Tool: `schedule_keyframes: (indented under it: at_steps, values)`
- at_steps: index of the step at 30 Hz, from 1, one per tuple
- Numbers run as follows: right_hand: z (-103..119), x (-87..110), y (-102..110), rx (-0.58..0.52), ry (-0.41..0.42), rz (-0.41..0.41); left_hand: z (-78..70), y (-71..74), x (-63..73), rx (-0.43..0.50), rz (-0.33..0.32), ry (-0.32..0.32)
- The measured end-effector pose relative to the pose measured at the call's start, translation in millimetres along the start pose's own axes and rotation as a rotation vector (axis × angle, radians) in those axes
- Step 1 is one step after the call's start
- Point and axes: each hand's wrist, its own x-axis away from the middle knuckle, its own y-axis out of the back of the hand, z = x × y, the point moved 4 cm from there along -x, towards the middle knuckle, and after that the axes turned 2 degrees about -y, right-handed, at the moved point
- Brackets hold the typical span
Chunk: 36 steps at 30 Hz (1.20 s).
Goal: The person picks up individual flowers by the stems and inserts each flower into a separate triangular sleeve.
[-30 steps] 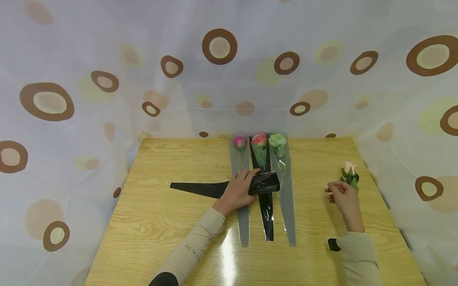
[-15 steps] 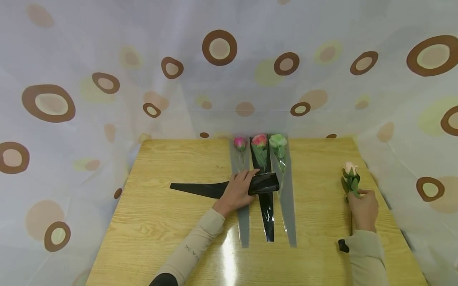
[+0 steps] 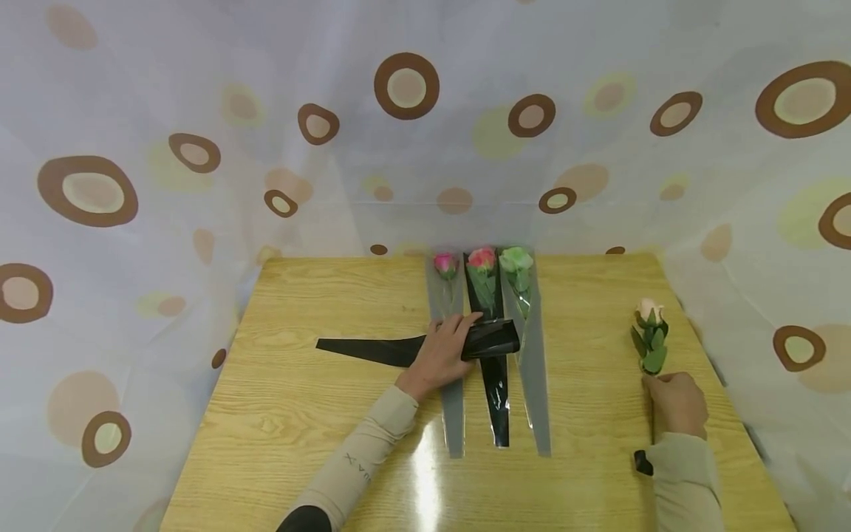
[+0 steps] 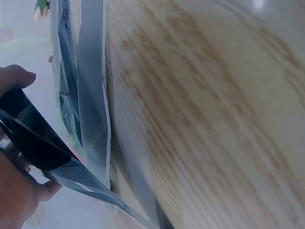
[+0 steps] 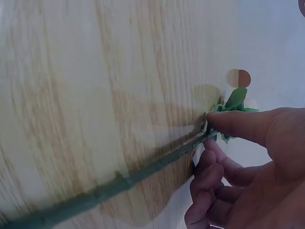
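My left hand (image 3: pixel 439 353) grips a black flower sleeve (image 3: pixel 492 340), its narrow tail (image 3: pixel 359 349) reaching left over the table. Its wide mouth lies across the wrapped flowers in the head view. With thumb and fingers, my right hand (image 3: pixel 679 403) pinches the stem of a pale pink artificial rose (image 3: pixel 650 312) just below its green leaves (image 3: pixel 651 347). The long green stem (image 5: pixel 105 193) runs back past the wrist in the right wrist view.
Three wrapped flowers lie side by side at the table's back: a magenta rose (image 3: pixel 446 264), a coral rose (image 3: pixel 482 260) and a green one (image 3: pixel 516 261). Behind the wooden table (image 3: pixel 299 458) hangs a dotted curtain (image 3: pixel 425 162).
My right hand has come from beside the rose's leaves, moved right and down, and taken hold of the stem below them. My left hand and the black sleeve have stayed put.
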Motion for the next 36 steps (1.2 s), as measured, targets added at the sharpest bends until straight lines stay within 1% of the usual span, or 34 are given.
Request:
schedule_keyframes:
  at_steps: [3,8,12,15,19,24,27,28,30,34,36]
  values:
    - [0,1.9,2,0.013,0.017,0.02,0.5,0.4,0.3,0.0,-0.009,-0.003]
    - [1,5.8,3,0.027,0.045,0.029,2.5,0.0,2.0,-0.015,-0.022,-0.006]
    - [4,8.4,2,0.029,0.072,0.08,5.0,-0.4,4.7,-0.019,-0.033,-0.003]
    - [10,9.3,0,-0.021,0.093,0.118,6.3,-0.5,5.7,-0.009,-0.028,0.002]
    - [26,7.6,2,-0.097,0.119,0.148,7.1,-0.7,5.0,0.005,-0.012,0.014]
    - [47,5.1,6,-0.198,0.134,0.151,7.3,0.6,5.7,0.003,-0.001,0.027]
    - [59,7.3,4,-0.299,0.185,0.135,7.0,1.4,6.8,0.002,0.002,0.029]
    - [64,8.1,3,-0.357,0.206,0.135,6.8,1.5,7.3,0.003,0.001,0.028]
    - [74,9.6,1,-0.499,0.246,0.145,6.3,1.6,8.3,0.002,-0.005,0.025]
    - [93,10.6,-7,-0.849,0.317,0.206,5.6,1.6,9.5,-0.001,-0.02,0.016]
    - [103,11.1,-11,-0.979,0.358,0.235,5.5,1.9,9.7,-0.002,-0.026,0.014]
